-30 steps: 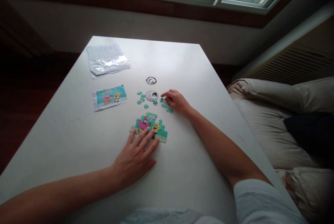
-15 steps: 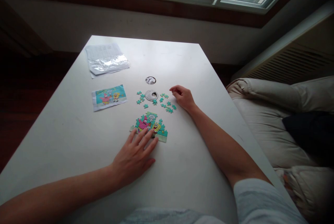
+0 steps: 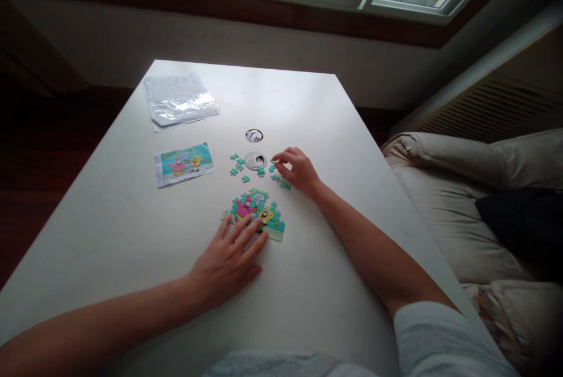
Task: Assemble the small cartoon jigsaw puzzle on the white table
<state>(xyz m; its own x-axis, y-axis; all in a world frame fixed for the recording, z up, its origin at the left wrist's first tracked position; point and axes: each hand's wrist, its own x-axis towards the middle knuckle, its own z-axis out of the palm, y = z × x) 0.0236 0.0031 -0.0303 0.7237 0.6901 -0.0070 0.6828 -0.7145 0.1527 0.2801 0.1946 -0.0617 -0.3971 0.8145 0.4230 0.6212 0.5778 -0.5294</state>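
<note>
My left hand (image 3: 231,260) lies flat with its fingers spread, their tips on the lower edge of a partly joined jigsaw puzzle (image 3: 277,227). Pink and yellow cartoon figures on a green ground show in it; the fingers hide part of its lower side. Beyond the puzzle, my right hand (image 3: 298,172) is over the right-hand group of loose green puzzle pieces (image 3: 285,185). Its thumb and forefinger are a little apart beside one puzzle piece (image 3: 271,168), and I see nothing held between them. Several other puzzle pieces (image 3: 245,179) lie to the left.
A picture sheet (image 3: 185,164) with the same figures lies left of the puzzle. Behind it rests a clear plastic sleeve with papers (image 3: 180,100). A round metal cover (image 3: 255,160) and a round hole (image 3: 254,135) are set in the white table (image 3: 308,318). A padded seat (image 3: 440,189) stands right.
My right hand has moved left over the loose pieces, hiding some of them, and its fingers have parted slightly. The joined puzzle has shifted slightly right under my left hand.
</note>
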